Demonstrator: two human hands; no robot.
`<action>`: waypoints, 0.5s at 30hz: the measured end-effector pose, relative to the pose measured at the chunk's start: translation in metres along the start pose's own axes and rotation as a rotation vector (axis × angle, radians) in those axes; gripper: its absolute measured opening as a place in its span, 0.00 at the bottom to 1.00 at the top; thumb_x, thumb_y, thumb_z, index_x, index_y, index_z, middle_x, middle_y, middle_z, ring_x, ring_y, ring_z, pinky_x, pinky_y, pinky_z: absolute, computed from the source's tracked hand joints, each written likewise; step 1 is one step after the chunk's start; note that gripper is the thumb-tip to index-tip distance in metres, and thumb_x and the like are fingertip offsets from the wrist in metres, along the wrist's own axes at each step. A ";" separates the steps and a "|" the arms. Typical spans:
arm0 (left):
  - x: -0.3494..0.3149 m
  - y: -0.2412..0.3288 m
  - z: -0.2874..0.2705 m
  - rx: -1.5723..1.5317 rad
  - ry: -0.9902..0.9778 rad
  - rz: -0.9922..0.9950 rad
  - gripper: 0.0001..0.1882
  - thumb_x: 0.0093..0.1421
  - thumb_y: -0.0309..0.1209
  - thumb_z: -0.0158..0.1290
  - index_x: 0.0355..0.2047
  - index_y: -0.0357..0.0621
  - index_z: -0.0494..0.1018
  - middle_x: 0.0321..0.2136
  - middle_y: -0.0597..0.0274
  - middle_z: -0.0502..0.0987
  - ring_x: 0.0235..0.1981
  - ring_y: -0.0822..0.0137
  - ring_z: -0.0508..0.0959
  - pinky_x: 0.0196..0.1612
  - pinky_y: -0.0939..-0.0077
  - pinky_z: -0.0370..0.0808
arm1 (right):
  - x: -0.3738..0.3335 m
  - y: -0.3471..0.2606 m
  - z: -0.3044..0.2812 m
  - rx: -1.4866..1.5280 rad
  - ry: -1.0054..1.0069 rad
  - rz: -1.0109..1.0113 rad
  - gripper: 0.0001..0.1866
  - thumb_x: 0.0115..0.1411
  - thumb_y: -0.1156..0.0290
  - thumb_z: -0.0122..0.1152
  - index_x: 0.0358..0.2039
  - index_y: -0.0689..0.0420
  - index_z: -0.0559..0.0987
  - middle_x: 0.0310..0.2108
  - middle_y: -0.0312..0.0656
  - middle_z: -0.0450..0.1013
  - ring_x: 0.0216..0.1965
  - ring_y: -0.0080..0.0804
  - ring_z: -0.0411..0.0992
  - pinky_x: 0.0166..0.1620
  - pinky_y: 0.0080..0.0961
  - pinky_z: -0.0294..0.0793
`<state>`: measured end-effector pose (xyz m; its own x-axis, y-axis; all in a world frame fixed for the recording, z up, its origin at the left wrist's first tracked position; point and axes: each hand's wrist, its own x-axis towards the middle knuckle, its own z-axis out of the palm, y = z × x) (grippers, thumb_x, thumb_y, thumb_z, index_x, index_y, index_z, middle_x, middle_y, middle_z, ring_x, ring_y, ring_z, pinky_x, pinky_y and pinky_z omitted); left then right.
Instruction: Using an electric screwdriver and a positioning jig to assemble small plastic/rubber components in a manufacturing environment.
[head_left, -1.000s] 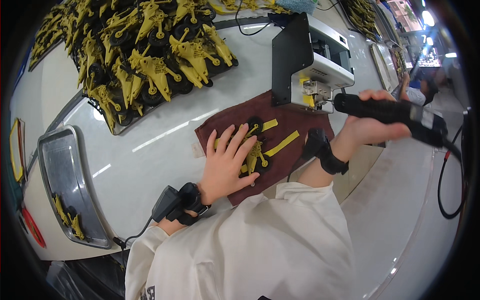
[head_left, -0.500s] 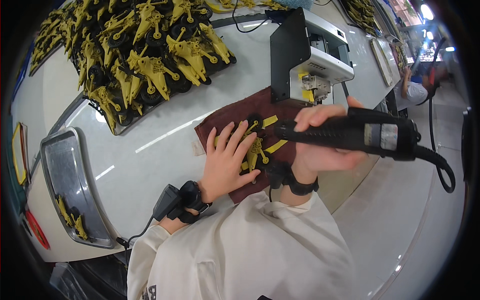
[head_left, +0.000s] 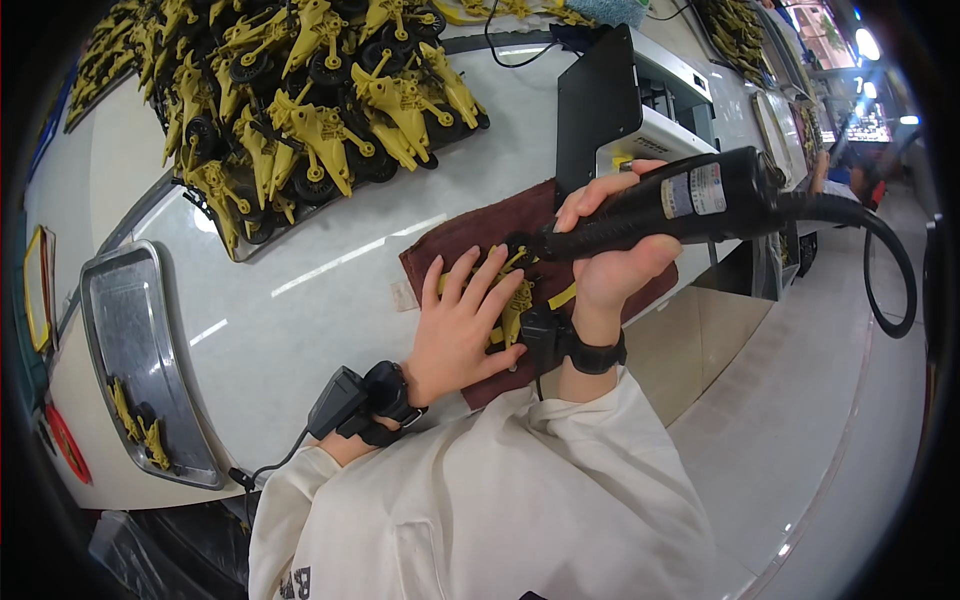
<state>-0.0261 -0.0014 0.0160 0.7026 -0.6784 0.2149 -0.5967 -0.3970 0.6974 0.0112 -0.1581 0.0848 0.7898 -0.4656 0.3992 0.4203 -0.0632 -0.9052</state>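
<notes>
On a dark red cloth point(head_left: 430, 262) lies a yellow toy motorcycle point(head_left: 517, 300) with black wheels, partly hidden by my hands. My left hand point(head_left: 458, 318) rests flat over it with its fingers spread. My right hand point(head_left: 612, 262) is wrapped round a black corded electric screwdriver point(head_left: 690, 200). The tool is tilted, its front end by the toy's far wheel and its cord trailing off to the right. Whether its tip touches the toy is hidden. A yellow strip point(head_left: 562, 297) shows on the cloth beside my right hand.
Many similar yellow toys point(head_left: 310, 120) are heaped at the far left. A metal tray point(head_left: 135, 330) on the left holds a few yellow pieces point(head_left: 150, 440). A black-and-white machine point(head_left: 610, 110) stands beyond the cloth. Another person point(head_left: 838, 185) is at the far right.
My right hand has brought the screwdriver left and toward the toy, its cord end now tilted up and away from me. The left hand stays spread on the toy. The view has shifted slightly.
</notes>
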 end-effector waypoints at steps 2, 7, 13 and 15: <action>-0.001 -0.001 0.002 0.016 0.001 0.000 0.44 0.37 0.46 0.62 0.56 0.48 0.62 0.61 0.55 0.57 0.60 0.49 0.56 0.61 0.46 0.47 | -0.001 0.004 0.000 0.146 -0.018 0.035 0.48 0.47 0.33 0.58 0.48 0.67 0.60 0.22 0.44 0.69 0.18 0.29 0.69 0.22 0.22 0.70; 0.003 0.002 0.001 0.037 -0.032 0.002 0.44 0.37 0.47 0.62 0.56 0.48 0.62 0.60 0.55 0.58 0.59 0.49 0.57 0.60 0.43 0.46 | 0.000 0.006 -0.002 0.147 -0.093 0.060 0.47 0.45 0.34 0.61 0.47 0.67 0.61 0.22 0.43 0.69 0.18 0.28 0.68 0.22 0.21 0.69; 0.010 0.022 -0.011 0.231 -0.141 -0.050 0.43 0.39 0.44 0.60 0.57 0.47 0.60 0.56 0.53 0.60 0.57 0.48 0.58 0.60 0.39 0.44 | 0.012 -0.006 -0.011 0.196 -0.121 0.018 0.47 0.48 0.33 0.57 0.48 0.67 0.61 0.23 0.43 0.69 0.18 0.28 0.69 0.21 0.21 0.69; 0.013 0.024 -0.009 0.207 -0.126 -0.058 0.40 0.39 0.42 0.59 0.54 0.45 0.63 0.54 0.50 0.62 0.56 0.47 0.59 0.60 0.41 0.46 | 0.026 -0.044 -0.020 0.144 0.033 -0.177 0.47 0.49 0.26 0.44 0.50 0.60 0.62 0.22 0.41 0.68 0.15 0.31 0.65 0.20 0.27 0.66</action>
<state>-0.0281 -0.0138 0.0418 0.6918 -0.7173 0.0830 -0.6326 -0.5466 0.5487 0.0049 -0.1848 0.1321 0.6843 -0.4871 0.5426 0.6121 -0.0206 -0.7905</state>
